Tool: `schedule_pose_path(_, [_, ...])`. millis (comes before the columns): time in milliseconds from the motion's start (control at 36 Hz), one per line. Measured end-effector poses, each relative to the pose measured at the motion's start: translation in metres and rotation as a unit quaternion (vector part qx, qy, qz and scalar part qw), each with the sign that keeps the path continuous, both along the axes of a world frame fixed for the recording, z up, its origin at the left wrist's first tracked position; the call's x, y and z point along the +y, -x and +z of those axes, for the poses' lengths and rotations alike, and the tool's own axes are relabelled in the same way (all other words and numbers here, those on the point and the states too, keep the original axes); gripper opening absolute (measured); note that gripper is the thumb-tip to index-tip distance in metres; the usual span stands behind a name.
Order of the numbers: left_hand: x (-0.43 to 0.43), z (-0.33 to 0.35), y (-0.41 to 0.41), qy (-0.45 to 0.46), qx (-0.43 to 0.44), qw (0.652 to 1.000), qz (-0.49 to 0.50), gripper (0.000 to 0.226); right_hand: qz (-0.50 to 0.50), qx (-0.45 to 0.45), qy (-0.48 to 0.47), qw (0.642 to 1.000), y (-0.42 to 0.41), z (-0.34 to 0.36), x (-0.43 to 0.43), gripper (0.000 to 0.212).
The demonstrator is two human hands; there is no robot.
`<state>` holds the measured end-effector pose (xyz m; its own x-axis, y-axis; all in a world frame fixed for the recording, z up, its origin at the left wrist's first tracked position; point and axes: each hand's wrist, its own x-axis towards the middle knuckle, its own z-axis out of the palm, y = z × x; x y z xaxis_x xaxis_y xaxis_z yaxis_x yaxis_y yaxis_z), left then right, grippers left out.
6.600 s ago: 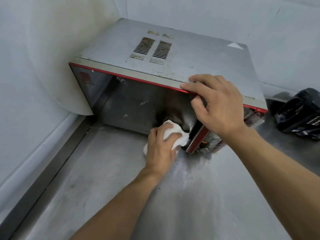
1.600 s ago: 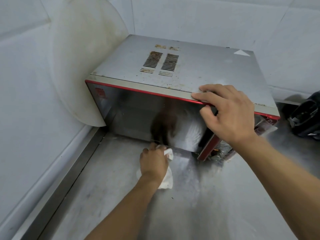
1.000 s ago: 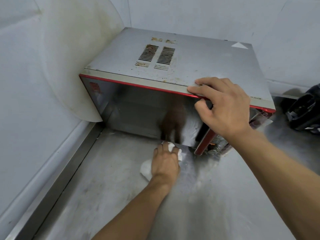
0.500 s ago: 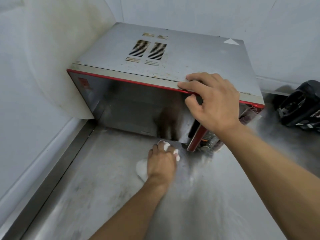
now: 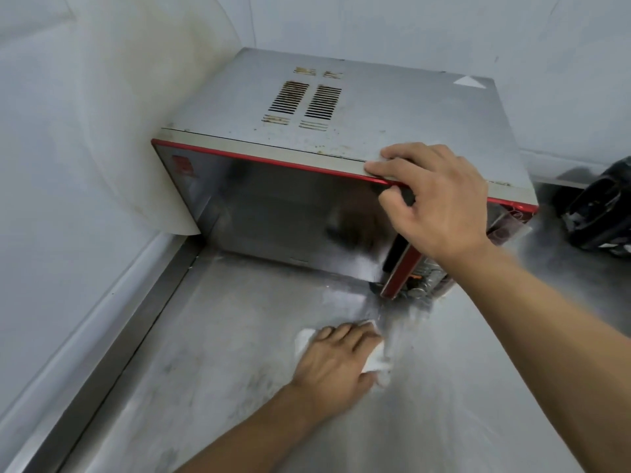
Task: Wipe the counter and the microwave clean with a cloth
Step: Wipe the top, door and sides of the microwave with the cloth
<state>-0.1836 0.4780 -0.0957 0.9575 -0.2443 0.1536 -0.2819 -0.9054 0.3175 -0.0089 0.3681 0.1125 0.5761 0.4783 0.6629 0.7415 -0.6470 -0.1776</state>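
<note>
Head view: our left hand (image 5: 336, 363) presses the cloth (image 5: 374, 365) flat, fingers spread, on the counter (image 5: 205, 353) near the microwave (image 5: 392, 107). Our right hand (image 5: 440, 199) clamps the microwave's top front edge. We judge we are mid counter-wipe; next, firm strokes toward the counter's left edge.

Soft, even, cool light, dull sheen on the counter (image 5: 239, 336) before the microwave (image 5: 392, 107), wide-angle bending at edges, slight blur.

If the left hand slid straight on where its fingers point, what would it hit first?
Left hand, flat on the white cloth: likely the lower front edge of the red-trimmed silver microwave, though depth is unclear.
</note>
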Motion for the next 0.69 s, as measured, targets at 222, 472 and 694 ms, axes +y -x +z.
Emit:
schedule_pose_path(222, [0.053,0.008,-0.019,-0.058,0.017,0.949,0.310,0.049,-0.001,0.003,-0.003,1.000,0.001,-0.001,0.000,0.034])
schedule_pose_path(472, [-0.036,0.007,-0.041,0.049,0.024,0.983,0.176,0.051,-0.009,0.011,-0.007,1.000,0.001,0.000,0.001,0.033])
schedule_pose_path(694, [-0.047,-0.004,-0.037,-0.038,-0.027,0.987,0.153,0.057,-0.007,0.012,-0.005,1.000,0.002,0.000,0.000,0.033])
